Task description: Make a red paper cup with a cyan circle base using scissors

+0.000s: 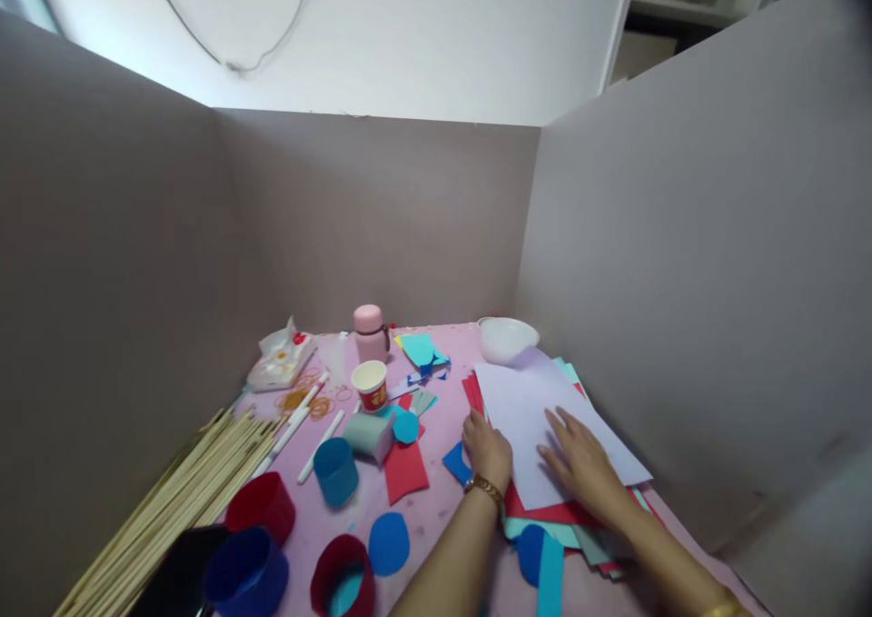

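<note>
From where I stand, the white sheet point(514, 417) lies on top of the paper stack at the right of the worktop point(436, 531), its long axis running away from the person, the far end leaning left and lifted a little near the bowl point(508, 343). The right hand point(579, 458) is the nearer of the two, lying right over the sheet, palm down and open, fingers spread and pointing away and to the left. The left hand point(489, 453) is at the sheet's left edge, its fingers curled beside the red paper point(472, 393) that sticks out from underneath; I can't tell whether they pinch anything. So the sheet lies under the right hand and just to the right of the left one. A blue scrap point(456, 464) sits close by the left wrist, on its outer side.
</note>
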The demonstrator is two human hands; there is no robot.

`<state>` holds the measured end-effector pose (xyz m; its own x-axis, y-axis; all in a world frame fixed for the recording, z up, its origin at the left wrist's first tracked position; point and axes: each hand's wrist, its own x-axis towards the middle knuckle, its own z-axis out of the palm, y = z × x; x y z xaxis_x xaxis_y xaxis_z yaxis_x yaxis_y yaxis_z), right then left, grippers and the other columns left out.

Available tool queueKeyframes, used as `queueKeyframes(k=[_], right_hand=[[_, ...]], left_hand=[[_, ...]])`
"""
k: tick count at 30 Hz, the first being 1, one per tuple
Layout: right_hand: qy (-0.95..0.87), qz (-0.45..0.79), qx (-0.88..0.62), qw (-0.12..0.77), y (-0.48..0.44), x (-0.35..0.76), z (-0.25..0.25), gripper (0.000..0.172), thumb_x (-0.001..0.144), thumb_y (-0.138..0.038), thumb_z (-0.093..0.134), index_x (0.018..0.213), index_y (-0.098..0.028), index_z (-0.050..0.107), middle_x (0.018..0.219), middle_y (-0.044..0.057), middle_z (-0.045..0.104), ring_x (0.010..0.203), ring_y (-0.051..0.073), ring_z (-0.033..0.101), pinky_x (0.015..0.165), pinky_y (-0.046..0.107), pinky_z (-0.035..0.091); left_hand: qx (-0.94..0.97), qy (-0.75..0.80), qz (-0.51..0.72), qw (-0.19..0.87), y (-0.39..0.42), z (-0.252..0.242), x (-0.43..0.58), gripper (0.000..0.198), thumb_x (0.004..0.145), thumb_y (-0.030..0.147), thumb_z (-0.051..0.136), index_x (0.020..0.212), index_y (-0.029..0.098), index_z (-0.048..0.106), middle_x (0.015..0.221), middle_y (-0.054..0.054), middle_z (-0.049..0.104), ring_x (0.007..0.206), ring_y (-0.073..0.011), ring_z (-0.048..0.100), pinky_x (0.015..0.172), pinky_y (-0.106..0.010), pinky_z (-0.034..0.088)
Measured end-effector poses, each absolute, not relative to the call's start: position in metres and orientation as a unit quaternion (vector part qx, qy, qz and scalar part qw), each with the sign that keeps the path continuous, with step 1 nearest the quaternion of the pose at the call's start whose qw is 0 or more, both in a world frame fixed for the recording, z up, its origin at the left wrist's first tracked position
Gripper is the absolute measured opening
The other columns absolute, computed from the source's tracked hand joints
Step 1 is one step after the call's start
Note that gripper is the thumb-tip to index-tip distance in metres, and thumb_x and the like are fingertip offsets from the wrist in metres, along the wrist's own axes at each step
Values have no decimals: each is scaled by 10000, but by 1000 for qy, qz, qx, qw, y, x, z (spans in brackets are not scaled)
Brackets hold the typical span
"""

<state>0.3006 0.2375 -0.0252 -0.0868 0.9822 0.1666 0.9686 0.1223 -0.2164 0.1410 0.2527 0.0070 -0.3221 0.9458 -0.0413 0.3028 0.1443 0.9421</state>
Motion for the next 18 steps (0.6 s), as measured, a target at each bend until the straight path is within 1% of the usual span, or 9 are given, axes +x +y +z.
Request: queueKeyframes(k=[2, 4, 5, 7, 10, 12, 14, 16, 18], right_hand=[[-781, 47, -612, 114, 225, 286, -34, 573, 904, -448, 474, 1431, -244, 380, 1540, 98, 303, 1405, 301, 261, 1074, 503, 311], [-799, 60, -590, 97, 217, 278, -41, 573, 880, -487, 477, 1403, -261, 429, 1527, 96, 321, 1400, 339, 260, 1047, 599, 293], [-803, 64, -586, 94, 216, 277, -43, 572, 873, -485, 478, 1394, -251, 445, 1521, 106, 326, 1397, 353, 260, 1035, 632, 281], [-802, 68, -586, 94, 215, 278, -45, 575, 860, -459, 493, 1384, -222, 461, 1509, 131, 340, 1388, 367, 274, 1018, 657, 279], [-790, 68, -598, 115, 217, 277, -38, 586, 845, -430, 503, 1363, -158, 483, 1496, 184, 354, 1370, 401, 301, 993, 670, 302], [-787, 65, -596, 146, 216, 266, -27, 589, 863, -414, 473, 1365, -106, 467, 1494, 212, 350, 1367, 381, 317, 1029, 608, 310], [-800, 71, -569, 178, 213, 243, -12, 568, 884, -397, 454, 1357, -83, 466, 1456, 205, 421, 1344, 310, 381, 1080, 465, 321], [-821, 88, -528, 198, 210, 209, 5, 516, 888, -386, 471, 1326, -113, 500, 1364, 167, 541, 1281, 271, 466, 1069, 401, 353], [-842, 104, -486, 210, 211, 168, 22, 518, 874, -389, 526, 1340, -164, 484, 1369, 140, 537, 1256, 265, 487, 1043, 399, 385]], left_hand=[[473, 674, 465, 326, 239, 12, 135, 436, 856, 290, 609, 1269, 198, 508, 1420, -112, 450, 1266, -314, 450, 1017, -573, 369], [490, 659, 472, 321, 214, 17, 126, 460, 867, 253, 585, 1310, 199, 475, 1474, -118, 397, 1341, -320, 364, 1071, -578, 302], [504, 646, 476, 321, 197, 19, 121, 475, 875, 217, 557, 1336, 178, 450, 1490, -127, 381, 1375, -307, 319, 1099, -548, 277], [535, 614, 483, 321, 158, 22, 109, 480, 875, 158, 491, 1353, 160, 454, 1493, -131, 397, 1392, -233, 313, 1132, -381, 279], [566, 580, 519, 272, 99, 21, 84, 479, 876, 189, 465, 1348, 267, 462, 1484, -44, 426, 1376, -195, 346, 1123, -341, 296], [574, 548, 596, 122, 71, 19, 64, 456, 875, 157, 461, 1287, 350, 495, 1363, -25, 542, 1269, -191, 479, 1045, -346, 388], [542, 533, 650, 21, 55, 17, 41, 431, 875, 133, 461, 1231, 370, 514, 1253, -18, 589, 1188, -191, 531, 983, -342, 430], [492, 525, 694, -14, 49, 13, 19, 408, 874, 129, 478, 1212, 353, 512, 1231, -21, 566, 1177, -189, 522, 980, -330, 418], [456, 515, 725, -11, 47, 7, -1, 404, 871, 138, 499, 1222, 339, 492, 1262, -30, 526, 1196, -198, 502, 1010, -346, 389]])
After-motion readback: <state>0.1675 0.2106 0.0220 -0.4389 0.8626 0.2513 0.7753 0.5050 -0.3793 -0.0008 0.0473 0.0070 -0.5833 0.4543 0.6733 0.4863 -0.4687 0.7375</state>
